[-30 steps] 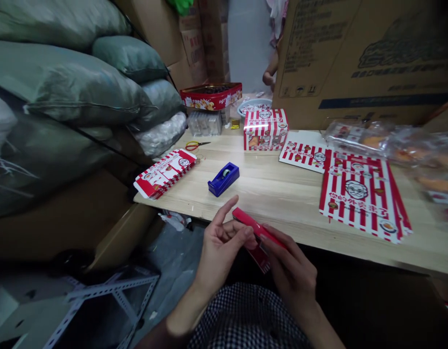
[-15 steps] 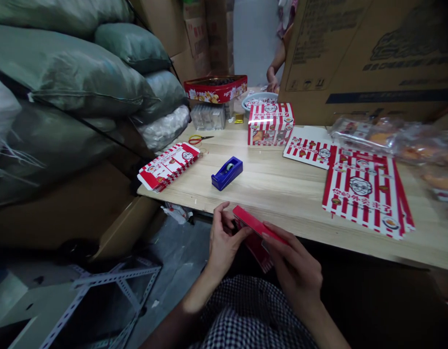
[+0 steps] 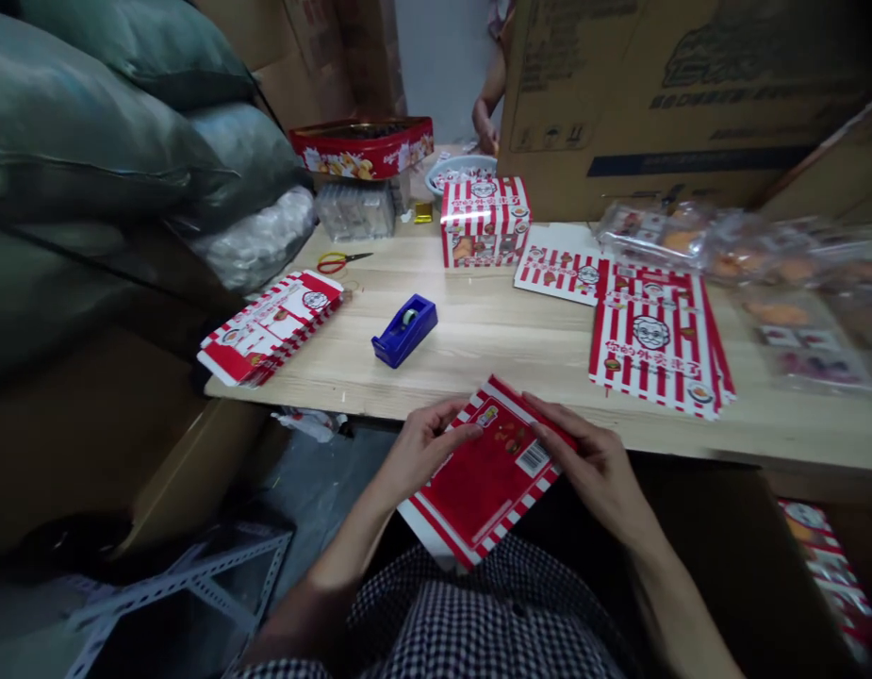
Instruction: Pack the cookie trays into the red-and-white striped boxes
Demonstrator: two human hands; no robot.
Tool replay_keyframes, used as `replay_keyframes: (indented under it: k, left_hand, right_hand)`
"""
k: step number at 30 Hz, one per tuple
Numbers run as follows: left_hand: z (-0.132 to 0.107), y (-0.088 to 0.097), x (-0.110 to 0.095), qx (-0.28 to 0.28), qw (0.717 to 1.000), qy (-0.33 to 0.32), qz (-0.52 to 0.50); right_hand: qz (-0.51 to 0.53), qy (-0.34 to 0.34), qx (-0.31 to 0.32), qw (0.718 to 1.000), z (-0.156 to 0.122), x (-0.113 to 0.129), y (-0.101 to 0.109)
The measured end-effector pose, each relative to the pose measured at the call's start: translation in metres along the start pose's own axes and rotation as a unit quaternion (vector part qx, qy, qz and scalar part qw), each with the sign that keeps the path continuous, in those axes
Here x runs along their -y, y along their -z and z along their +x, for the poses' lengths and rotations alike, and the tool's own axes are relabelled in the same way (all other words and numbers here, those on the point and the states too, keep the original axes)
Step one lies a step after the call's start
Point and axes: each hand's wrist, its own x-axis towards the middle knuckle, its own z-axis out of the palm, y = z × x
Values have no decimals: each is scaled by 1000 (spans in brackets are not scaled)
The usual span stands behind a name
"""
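I hold a flat red-and-white striped carton (image 3: pixel 488 476) over my lap, just below the front edge of the wooden table (image 3: pixel 520 349). Its red back panel with a barcode faces up. My left hand (image 3: pixel 425 448) grips the carton's upper left edge, fingers curled over it. My right hand (image 3: pixel 598 467) pinches the upper right edge near the barcode.
On the table lie a blue tape dispenser (image 3: pixel 405 330), a stack of flat cartons (image 3: pixel 270 325) at the left corner, more flat cartons (image 3: pixel 654 339) at right, one assembled striped box (image 3: pixel 485 222), scissors (image 3: pixel 340 261) and clear packets (image 3: pixel 767 273). Another person's arm (image 3: pixel 488 99) works at the far end. Sacks fill the left.
The carton was held edge-on a second ago; now it lies turned flat with its red back up, both hands on its top edge. The view has dipped and shifted.
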Motion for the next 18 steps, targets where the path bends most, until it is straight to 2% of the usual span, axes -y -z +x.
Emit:
replay_keyframes:
  k: [3,6,8,10,12,14,16,18]
  left_hand:
    - [39,6,-9,60,990,-56,118]
    - [96,13,-16,74,949,-133,276]
    - [137,17,-16,67,921,-156,350]
    - [176,21,-11,89,902,-156,394]
    - [206,26,-2,108,878,-161,438]
    - [226,30,9,96,850,-180,485]
    - [232,33,19,63,834,-199,511]
    - [227,34,24,27,832,-215,511]
  right_hand:
    - [91,-73,-51,992,13,-19,2]
    - [132,-61,-124,982,30,-47,3]
    - [59,-24,-129,990,42,-61,12]
    - [-38,9,-144,989,53,-65,32]
    - [-128,17,-177,976,61,-58,66]
    - [-216,-1,-224,950,70,-44,114]
    - [-302,-34,-283,910,79,-27,173]
    - [-388,-79,-332,856,88,-15,233]
